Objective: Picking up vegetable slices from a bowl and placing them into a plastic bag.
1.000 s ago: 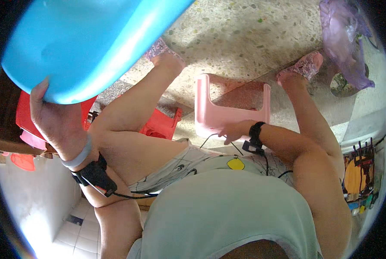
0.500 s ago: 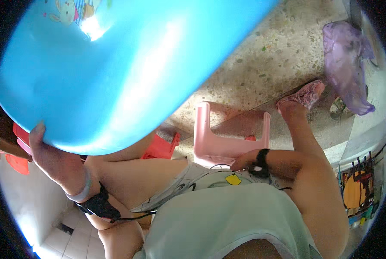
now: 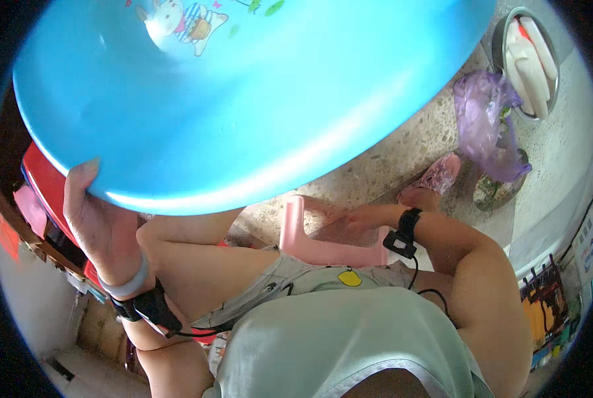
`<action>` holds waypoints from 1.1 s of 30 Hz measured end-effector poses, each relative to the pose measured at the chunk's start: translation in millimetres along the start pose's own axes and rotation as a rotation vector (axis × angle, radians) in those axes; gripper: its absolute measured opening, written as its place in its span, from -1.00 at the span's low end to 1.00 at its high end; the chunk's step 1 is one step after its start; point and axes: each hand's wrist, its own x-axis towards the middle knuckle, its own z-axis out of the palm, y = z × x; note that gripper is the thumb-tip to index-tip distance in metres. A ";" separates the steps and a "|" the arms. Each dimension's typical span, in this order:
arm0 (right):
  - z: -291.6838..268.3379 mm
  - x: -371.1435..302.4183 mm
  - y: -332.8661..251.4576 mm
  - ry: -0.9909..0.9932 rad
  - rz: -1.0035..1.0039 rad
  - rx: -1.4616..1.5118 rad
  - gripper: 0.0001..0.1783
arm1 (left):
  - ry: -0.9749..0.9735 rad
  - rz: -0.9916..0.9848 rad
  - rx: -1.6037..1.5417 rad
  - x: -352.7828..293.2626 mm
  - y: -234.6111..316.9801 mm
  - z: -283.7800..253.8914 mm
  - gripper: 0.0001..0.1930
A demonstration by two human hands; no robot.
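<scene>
A large light-blue plastic basin (image 3: 243,119) with a printed rabbit fills the upper left, tilted up. My left hand (image 3: 104,222) grips its near rim, the thumb over the inside edge and the other fingers hidden behind. My right hand (image 3: 366,217) is over the low pink plastic stool (image 3: 333,253) between my legs. Its fingers are smeared by motion, and I cannot tell whether they touch the stool. Black bands with small devices sit on both wrists.
A purple plastic bag (image 3: 485,123) lies on the speckled floor at the right, beside an oval metal bowl (image 3: 557,73) with long white pieces. A pink slipper (image 3: 439,174) is on my right foot. Red things (image 3: 47,176) stand at the left.
The basin has swung right and away, still in my left hand, and more of its printed inside shows. My right hand has moved forward over the stool. The metal bowl has come into view.
</scene>
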 end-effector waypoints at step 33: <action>-54.8 -99.4 -110.0 1.380 -0.660 0.955 -0.62 | -0.421 0.369 0.550 -57.2 -50.8 40.7 -0.19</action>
